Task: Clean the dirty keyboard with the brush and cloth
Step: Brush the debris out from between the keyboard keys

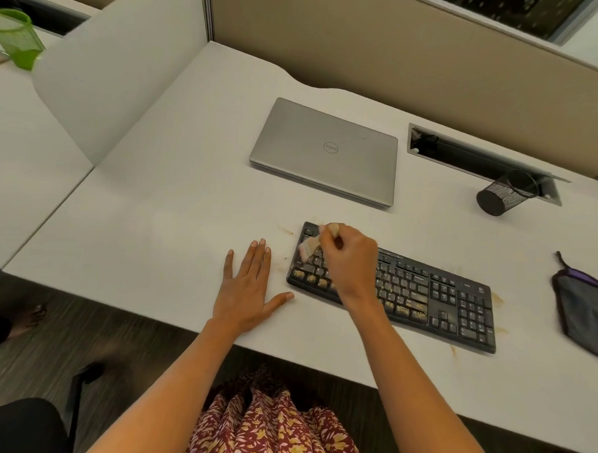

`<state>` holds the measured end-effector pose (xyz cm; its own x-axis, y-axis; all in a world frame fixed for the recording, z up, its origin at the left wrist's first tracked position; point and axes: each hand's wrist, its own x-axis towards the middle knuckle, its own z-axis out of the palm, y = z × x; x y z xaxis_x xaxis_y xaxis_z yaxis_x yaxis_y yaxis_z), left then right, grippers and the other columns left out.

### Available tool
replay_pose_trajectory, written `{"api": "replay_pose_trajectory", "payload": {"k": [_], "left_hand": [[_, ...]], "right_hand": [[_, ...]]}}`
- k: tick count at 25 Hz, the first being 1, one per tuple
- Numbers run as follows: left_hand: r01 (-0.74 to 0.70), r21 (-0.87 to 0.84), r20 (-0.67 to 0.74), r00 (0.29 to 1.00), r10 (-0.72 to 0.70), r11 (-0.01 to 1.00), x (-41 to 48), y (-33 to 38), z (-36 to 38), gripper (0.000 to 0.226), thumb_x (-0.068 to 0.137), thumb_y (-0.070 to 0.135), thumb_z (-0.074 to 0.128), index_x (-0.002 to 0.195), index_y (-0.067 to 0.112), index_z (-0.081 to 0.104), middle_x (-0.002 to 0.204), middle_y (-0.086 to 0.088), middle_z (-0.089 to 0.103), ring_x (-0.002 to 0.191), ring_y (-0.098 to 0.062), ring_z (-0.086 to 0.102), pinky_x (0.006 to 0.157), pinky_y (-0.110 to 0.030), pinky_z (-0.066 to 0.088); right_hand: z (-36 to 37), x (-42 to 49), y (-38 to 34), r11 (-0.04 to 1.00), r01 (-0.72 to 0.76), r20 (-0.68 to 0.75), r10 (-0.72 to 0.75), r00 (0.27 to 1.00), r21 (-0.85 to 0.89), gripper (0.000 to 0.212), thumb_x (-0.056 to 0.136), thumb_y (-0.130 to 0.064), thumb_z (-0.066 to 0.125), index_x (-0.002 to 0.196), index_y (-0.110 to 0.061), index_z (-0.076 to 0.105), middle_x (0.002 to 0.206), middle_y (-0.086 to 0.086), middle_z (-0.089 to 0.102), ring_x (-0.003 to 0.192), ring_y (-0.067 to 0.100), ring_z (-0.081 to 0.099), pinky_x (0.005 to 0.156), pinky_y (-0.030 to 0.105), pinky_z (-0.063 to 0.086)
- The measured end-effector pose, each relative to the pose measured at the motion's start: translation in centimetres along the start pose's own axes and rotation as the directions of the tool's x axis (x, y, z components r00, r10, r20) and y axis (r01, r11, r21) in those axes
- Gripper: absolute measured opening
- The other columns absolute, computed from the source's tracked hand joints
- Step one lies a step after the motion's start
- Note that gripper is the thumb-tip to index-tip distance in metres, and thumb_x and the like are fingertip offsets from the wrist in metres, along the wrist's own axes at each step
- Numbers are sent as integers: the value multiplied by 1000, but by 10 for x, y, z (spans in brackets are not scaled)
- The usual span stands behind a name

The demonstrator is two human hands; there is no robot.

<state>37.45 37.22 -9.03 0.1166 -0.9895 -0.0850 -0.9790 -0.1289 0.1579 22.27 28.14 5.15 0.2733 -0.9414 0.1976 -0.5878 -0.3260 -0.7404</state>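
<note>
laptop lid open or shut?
Shut: laptop lies flat on the desk, lid down, logo facing up; no screen or keys show.

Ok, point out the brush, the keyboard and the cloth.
brush (307,249), head view, on its bristles.
keyboard (472,316), head view, on the number pad.
cloth (585,307), head view, on its grey middle.

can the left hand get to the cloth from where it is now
Probably not easily. The left hand lies flat on the desk left of the keyboard, the cloth sits beyond its far end, and the right hand, holding the brush, crosses between.
</note>
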Motion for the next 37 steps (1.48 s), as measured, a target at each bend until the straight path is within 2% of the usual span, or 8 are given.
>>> {"api": "replay_pose_trajectory", "payload": {"k": [4,10,13,17,21,28,34,37], "left_hand": [[3,9,-1,1000,-3,1000,0,-1,0,102,88,82,5,155,6,-3,164,-9,-9,151,-22,-11,120,-58,-1],[-2,-3,-7,1000,2,1000,1,0,2,101,89,82,6,155,5,-1,164,-10,-5,152,-23,-7,120,-58,-2],[2,12,7,1000,-2,1000,1,-2,3,103,87,82,1,155,4,-2,164,-11,-7,151,-23,-8,120,-57,-4],[-4,-1,-4,1000,4,1000,0,-2,1,104,87,82,3,155,3,0,164,-11,-4,152,-22,-6,120,-57,-1],[-5,4,0,1000,5,1000,0,-1,0,105,87,83,2,154,3,-4,164,-11,-7,151,-22,-8,120,-57,-2],[0,-31,-8,1000,-1,1000,0,-1,0,106,84,84,-2,155,5,-4,164,-9,-7,151,-21,-8,120,-56,-4],[-5,-33,-39,999,4,999,0,-1,3,105,87,83,2,155,4,3,164,-11,0,152,-22,-2,120,-56,-1],[-13,-36,-48,999,11,999,0,-2,4,104,87,83,5,155,4,4,164,-10,-1,152,-21,-2,120,-55,-2]], "right_hand": [[-20,3,18,988,5,-57,-14,998,-154,34,97,-15,56,63,-12,59,55,-8,55,51,6,50,54,13,32],[16,-28,9,945,150,76,-133,988,-291,24,97,-19,56,74,-12,62,65,-6,49,53,8,40,53,15,26],[24,-34,2,948,186,89,-169,982,-257,25,96,-20,56,74,-11,62,65,-4,52,55,9,41,55,21,31],[6,-21,-1,986,128,20,-126,992,-103,26,96,-18,59,71,-11,64,63,-6,54,54,3,44,55,10,33],[-7,-5,14,974,112,-16,-117,993,-197,19,97,-21,58,88,-10,71,76,-1,65,64,9,54,60,7,36],[8,-39,30,947,230,121,-207,971,-223,20,95,-21,58,103,-10,73,93,2,72,85,18,65,76,31,54],[0,-52,26,952,287,209,-261,943,-107,17,94,-19,62,105,-12,73,97,-2,73,89,11,65,79,27,54],[-7,-30,21,967,252,131,-247,960,-26,19,95,-23,61,104,-12,73,94,-2,73,82,8,65,74,24,54]]}}
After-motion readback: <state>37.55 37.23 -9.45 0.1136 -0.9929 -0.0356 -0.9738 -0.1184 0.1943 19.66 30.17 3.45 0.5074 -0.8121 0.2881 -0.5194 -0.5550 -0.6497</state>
